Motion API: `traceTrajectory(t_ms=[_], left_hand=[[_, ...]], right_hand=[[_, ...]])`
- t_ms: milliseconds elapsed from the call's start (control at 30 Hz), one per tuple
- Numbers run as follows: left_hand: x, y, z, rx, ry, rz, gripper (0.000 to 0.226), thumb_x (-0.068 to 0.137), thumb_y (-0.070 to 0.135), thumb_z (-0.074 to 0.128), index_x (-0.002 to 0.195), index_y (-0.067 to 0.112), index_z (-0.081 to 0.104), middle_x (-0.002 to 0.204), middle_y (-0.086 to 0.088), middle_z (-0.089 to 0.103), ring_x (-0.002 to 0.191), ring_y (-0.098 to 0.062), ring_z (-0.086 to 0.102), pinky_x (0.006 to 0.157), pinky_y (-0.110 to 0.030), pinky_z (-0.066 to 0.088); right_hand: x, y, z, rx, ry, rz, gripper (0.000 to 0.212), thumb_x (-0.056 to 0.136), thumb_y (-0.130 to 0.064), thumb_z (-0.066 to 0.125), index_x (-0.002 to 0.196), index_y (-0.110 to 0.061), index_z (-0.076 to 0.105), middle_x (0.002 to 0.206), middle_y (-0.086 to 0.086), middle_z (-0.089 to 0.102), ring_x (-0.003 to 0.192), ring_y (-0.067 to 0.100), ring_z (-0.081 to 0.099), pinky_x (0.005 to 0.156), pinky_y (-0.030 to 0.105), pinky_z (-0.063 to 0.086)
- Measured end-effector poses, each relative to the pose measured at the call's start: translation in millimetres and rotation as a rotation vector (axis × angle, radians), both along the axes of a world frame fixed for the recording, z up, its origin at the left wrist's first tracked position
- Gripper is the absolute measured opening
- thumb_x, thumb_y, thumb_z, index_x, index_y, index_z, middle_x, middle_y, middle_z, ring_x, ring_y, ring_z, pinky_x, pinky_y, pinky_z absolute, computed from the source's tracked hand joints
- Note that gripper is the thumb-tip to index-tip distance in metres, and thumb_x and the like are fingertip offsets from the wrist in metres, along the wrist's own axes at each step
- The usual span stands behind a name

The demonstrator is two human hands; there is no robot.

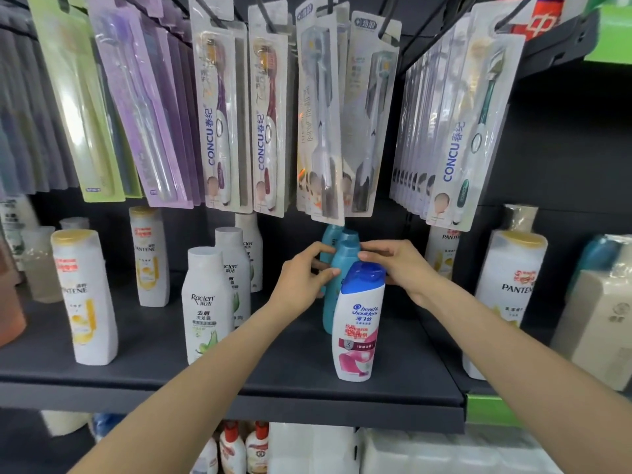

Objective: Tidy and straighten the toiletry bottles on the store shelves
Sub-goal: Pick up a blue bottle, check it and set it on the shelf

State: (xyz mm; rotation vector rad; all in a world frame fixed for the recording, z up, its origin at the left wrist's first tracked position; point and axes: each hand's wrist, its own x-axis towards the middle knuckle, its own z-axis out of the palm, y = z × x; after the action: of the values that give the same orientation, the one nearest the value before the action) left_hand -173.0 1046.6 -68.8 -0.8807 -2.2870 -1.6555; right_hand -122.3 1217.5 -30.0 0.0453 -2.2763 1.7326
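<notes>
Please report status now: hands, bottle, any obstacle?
Left hand and right hand both grip teal bottle. Head & Shoulders bottle stands directly in front.

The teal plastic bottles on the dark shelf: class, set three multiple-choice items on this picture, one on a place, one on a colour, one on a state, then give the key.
1. Where does the white Head & Shoulders bottle with the blue cap stand?
A. In front of the teal plastic bottles
B. Behind them
C. On the shelf below

2. What colour are the caps of the white Pantene bottles?
A. Red
B. Gold
C. Black

3. What are the two hands doing?
A. Hanging idle
B. Holding a toothbrush pack
C. Gripping the front teal bottle

Key: 1 A, it stands nearer the dark shelf's front edge. 2 B, the caps are yellow-gold. 3 C, the left hand and right hand curl round it from both sides.
</notes>
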Motion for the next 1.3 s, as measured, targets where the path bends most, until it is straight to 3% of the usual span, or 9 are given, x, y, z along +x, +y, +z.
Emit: traceTrajectory(t_ms=[200,300,467,567,667,833,1067,1200,1300], left_hand=[[-5,-5,5,-0.06,0.031,0.008,0.026,0.09,0.022,0.06,0.115,0.025,0.056,0.097,-0.004,0.066,0.089,-0.012,0.063,0.073,-0.024,0.054],[-7,-6,15,-0.026,0.052,0.014,0.026,0.094,0.019,0.053,0.119,0.025,0.058,0.098,-0.003,0.066,0.089,-0.012,0.064,0.079,-0.023,0.05],[-5,-4,26,-0.06,0.118,-0.023,0.03,0.091,0.017,0.059,0.119,0.025,0.06,0.099,-0.001,0.065,0.091,-0.008,0.06,0.083,-0.023,0.049],[-7,-1,25,-0.093,0.131,-0.022,0.032,0.088,0.015,0.063,0.118,0.024,0.061,0.101,-0.002,0.064,0.094,-0.011,0.06,0.082,-0.026,0.052],[-9,2,23,-0.1,0.108,-0.02,0.033,0.085,0.011,0.065,0.116,0.022,0.06,0.101,-0.003,0.062,0.088,-0.013,0.061,0.078,-0.024,0.053],[-8,2,23,-0.085,0.064,-0.038,0.037,0.083,0.005,0.065,0.115,0.023,0.057,0.09,0.001,0.058,0.089,-0.015,0.061,0.071,-0.024,0.057],[-6,3,21,-0.07,0.068,-0.078,0.037,0.085,0.006,0.064,0.116,0.024,0.058,0.097,-0.005,0.06,0.089,-0.017,0.062,0.068,-0.021,0.057],[-7,4,20,-0.052,0.055,-0.086,0.036,0.086,0.006,0.063,0.117,0.024,0.058,0.098,-0.004,0.06,0.09,-0.018,0.063,0.071,-0.022,0.057],[-8,3,18,-0.049,0.074,-0.089,0.036,0.086,0.006,0.062,0.117,0.025,0.058,0.092,0.004,0.058,0.086,-0.01,0.061,0.072,-0.02,0.056]], right_hand=[[0,-1,0,0.01,0.011,0.014,0.029,0.091,-0.015,0.06,0.119,-0.009,0.062,0.111,0.007,0.068,0.097,0.015,0.065,0.068,0.018,0.053],[-5,3,2,-0.003,0.082,-0.106,0.017,0.094,-0.015,0.054,0.108,-0.015,0.064,0.107,0.006,0.067,0.095,0.018,0.063,0.08,0.031,0.052],[-27,7,5,0.103,0.083,-0.252,0.029,0.092,-0.014,0.057,0.121,-0.011,0.058,0.105,0.006,0.06,0.105,0.025,0.058,0.092,0.044,0.05],[-38,4,5,0.089,0.003,-0.174,0.035,0.093,-0.014,0.057,0.128,-0.01,0.054,0.111,0.009,0.057,0.106,0.019,0.054,0.088,0.039,0.049],[-42,1,3,0.064,-0.022,-0.132,0.037,0.093,-0.009,0.056,0.13,-0.006,0.052,0.118,0.013,0.058,0.102,0.017,0.054,0.076,0.025,0.049],[-45,1,-1,0.023,-0.04,-0.101,0.03,0.094,-0.006,0.052,0.124,-0.008,0.056,0.116,0.012,0.061,0.103,0.021,0.057,0.095,0.039,0.046],[-44,0,0,0.02,-0.047,-0.091,0.03,0.095,-0.006,0.05,0.125,-0.008,0.055,0.114,0.009,0.058,0.098,0.017,0.057,0.068,0.02,0.049],[-43,0,-1,0.032,-0.052,-0.084,0.032,0.095,-0.004,0.049,0.126,-0.009,0.054,0.113,0.009,0.058,0.097,0.017,0.057,0.064,0.016,0.049],[-45,1,-3,0.05,-0.033,-0.078,0.034,0.094,0.002,0.048,0.126,-0.007,0.054,0.114,0.012,0.06,0.099,0.019,0.058,0.069,0.018,0.05]])
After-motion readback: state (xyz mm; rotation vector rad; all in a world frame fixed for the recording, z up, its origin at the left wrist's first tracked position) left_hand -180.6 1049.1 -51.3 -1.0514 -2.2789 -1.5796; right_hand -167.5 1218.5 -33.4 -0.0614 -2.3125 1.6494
